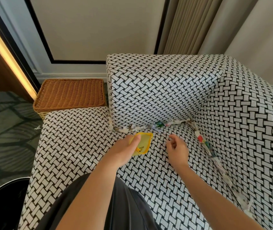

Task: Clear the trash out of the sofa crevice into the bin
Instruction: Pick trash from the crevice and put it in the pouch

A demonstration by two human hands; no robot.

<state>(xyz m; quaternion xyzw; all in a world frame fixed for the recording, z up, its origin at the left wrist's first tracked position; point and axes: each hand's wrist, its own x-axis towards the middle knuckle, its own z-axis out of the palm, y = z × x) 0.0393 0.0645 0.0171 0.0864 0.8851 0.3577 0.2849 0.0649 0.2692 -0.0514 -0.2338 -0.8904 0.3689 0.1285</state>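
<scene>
Crumpled paper and coloured wrapper scraps fill the sofa crevice along the back cushion (150, 126) and down the right arm crevice (205, 143). My left hand (124, 150) grips a small yellow dustpan (143, 143), held just in front of the back crevice over the seat. My right hand (176, 149) hovers above the seat with loosely curled fingers, holding nothing, a short way from both crevices. A black round bin (3, 201) shows at the bottom left corner, beside the sofa.
The sofa (86, 146) has a black-and-white woven pattern. A brown wicker basket (71, 95) stands on the floor behind the seat's left end. A small white scrap (37, 127) lies on the dark carpet. Curtains hang at the back right.
</scene>
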